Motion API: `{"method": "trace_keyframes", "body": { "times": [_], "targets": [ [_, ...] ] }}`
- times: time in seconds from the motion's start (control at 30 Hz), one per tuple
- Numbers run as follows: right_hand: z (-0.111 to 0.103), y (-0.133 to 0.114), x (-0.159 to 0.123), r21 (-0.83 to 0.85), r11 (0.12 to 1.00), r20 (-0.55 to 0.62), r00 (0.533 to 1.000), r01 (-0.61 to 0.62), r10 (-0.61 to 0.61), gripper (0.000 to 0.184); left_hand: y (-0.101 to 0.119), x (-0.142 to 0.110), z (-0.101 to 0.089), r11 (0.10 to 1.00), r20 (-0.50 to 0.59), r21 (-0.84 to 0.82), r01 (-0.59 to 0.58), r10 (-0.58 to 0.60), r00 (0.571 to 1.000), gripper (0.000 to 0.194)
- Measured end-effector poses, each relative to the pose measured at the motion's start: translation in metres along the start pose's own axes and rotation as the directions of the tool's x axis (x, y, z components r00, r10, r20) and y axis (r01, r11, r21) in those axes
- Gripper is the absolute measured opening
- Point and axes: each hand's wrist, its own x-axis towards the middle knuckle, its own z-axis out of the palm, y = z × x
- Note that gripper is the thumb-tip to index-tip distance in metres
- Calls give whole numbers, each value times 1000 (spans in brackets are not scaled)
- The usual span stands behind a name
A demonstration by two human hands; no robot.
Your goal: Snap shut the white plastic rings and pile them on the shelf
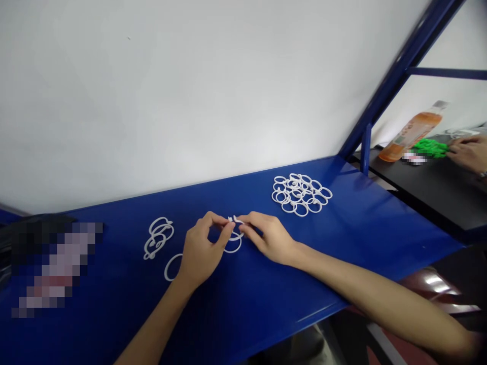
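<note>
My left hand (201,248) and my right hand (266,235) meet over the blue table (342,238), both pinching a white plastic ring (233,243) from either side. The ring's open ends stick up between my fingertips. A single white ring (169,266) lies partly behind my left wrist. A small cluster of joined white rings (158,235) rests to the left. A heap of several loose white rings (300,193) lies at the back right of my right hand.
A white wall rises behind the table. A blue frame post (399,76) slants up at right. Beyond it, on a black table (437,192), stand an orange bottle (413,132) and green pieces (431,148), with another person's hand (470,152) beside them.
</note>
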Motion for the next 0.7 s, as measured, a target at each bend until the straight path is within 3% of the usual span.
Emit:
{"method": "trace_keyframes", "body": {
  "times": [0.1, 0.2, 0.33, 0.57, 0.7],
  "targets": [
    [-3, 6, -7, -70, 989, 16, 992, 127, -127, 27, -2, 2, -1, 941, 223, -230, 248, -197, 955, 27],
    [-8, 6, -10, -140, 973, 107, 980, 184, -170, 30, -7, 5, -1, 870, 318, -352, 345, -236, 918, 30],
    [-11, 2, -13, -195, 958, 205, 964, 209, -169, 32, -9, 6, -3, 833, 440, -408, 375, -180, 880, 30],
    [-15, 1, -15, -221, 947, 238, 955, 232, -179, 33, -8, 4, -7, 880, 460, -327, 344, -170, 872, 21],
    [-16, 3, -15, -223, 930, 250, 939, 291, -234, 31, -10, 4, -6, 867, 495, -388, 312, -89, 864, 20]
  ]
}}
